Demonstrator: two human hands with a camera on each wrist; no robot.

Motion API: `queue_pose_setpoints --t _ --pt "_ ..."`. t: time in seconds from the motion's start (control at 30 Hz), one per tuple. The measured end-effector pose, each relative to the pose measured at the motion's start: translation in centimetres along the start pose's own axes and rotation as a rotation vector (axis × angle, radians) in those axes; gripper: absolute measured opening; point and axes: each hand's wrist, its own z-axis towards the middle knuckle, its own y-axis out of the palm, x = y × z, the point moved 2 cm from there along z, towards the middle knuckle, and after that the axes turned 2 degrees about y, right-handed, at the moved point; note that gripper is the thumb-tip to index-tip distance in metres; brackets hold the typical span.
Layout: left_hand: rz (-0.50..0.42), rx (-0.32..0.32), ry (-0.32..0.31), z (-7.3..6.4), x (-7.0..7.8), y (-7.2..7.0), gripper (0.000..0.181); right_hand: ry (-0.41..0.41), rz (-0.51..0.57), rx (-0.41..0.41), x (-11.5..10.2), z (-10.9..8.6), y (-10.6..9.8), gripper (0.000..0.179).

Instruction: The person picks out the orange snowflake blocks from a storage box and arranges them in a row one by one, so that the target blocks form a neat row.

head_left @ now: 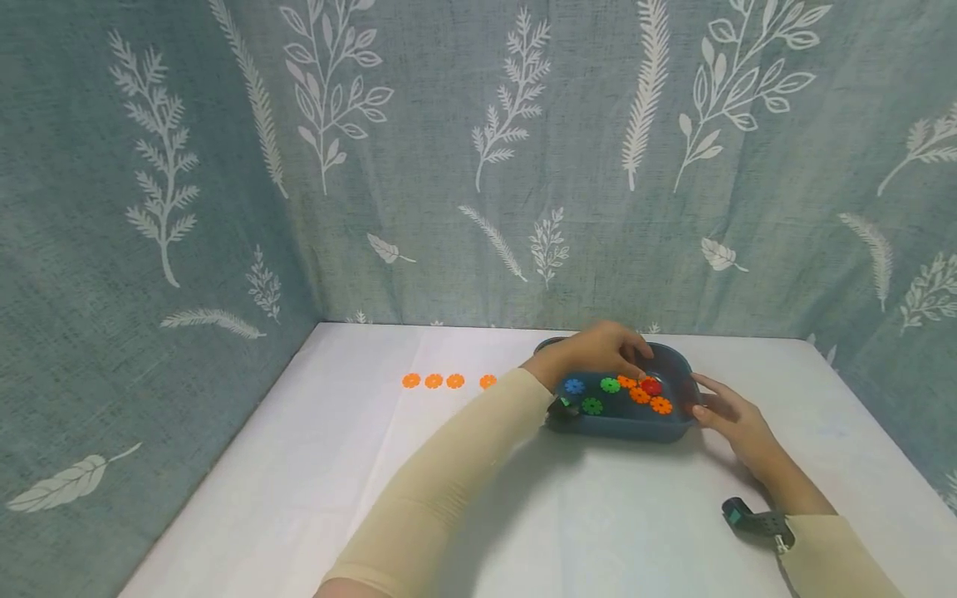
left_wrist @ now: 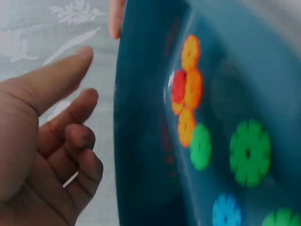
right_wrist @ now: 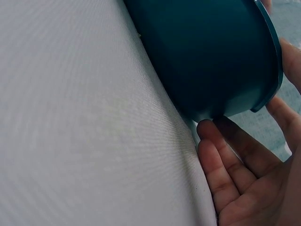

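Though dark teal, a glossy tub (head_left: 620, 429) of bright notched discs (head_left: 661, 405)

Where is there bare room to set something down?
White table left of the orange row, and in front of the bin between the sleeves, is bare. The bin's right part is crowded: red and orange pieces cluster near the left hand.

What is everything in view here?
Cloth: count unclear, blue-green with white leaves, around table
Table: one, white, centre
Tub: one, blue-green, on table
Row discs: four visible, orange, left of tub
Orange discs: three-plus, orange, in tub
Red disc: one, red, in tub
Green discs: three, green, in tub
Blue disc: one, blue, in tub
Wrist devices: two, dark, at wrists
Sleeves: two, cream, on forearms
Left hand: one, bare, over tub
Right hand: one, bare, touching tub
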Motion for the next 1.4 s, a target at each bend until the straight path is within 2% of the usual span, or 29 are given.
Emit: queue_pose_setpoints --t 0.23,0.33,0.47,0.8,0.97,1.03,1.27,1.4 --pt "0.149 -0.147 -0.126 1.9 0.7 1.1 0.035 -0.001 0.020 -0.015 0.0 0.0 0.1 0.060" --pt "0.151 -0.179 -0.162 2.3 0.6 1.6 0.035 -0.007 0.028 -0.010 -0.1 -0.1 0.1 0.060" --pt "0.103 -0.200 -0.175 2.6 -0.1 2.5 0.034 -0.023 0.023 0.000 -0.1 -0.3 0.3 0.058" --pt "-0.103 -0.184 -0.164 2.6 -1.8 4.2 0.026 -0.007 0.004 -0.003 -0.1 -0.3 0.5 0.059" --pt "-0.131 -0.187 -0.209 2.7 -1.7 4.4 0.025 -0.007 -0.005 0.006 -0.2 -0.2 0.2 0.059" --pt "-0.098 -0.184 -0.235 2.9 -1.5 4.6 0.027 -0.003 -0.010 0.007 -0.2 -0.2 0.1 0.059" --pt "0.134 -0.163 -0.313 3.4 -0.7 5.4 0.033 0.004 -0.012 0.016 0.0 0.1 -0.1 0.060" --pt "0.183 -0.166 -0.299 3.1 -0.8 5.5 0.028 -0.003 -0.007 0.014 0.3 0.1 -0.1 0.059"
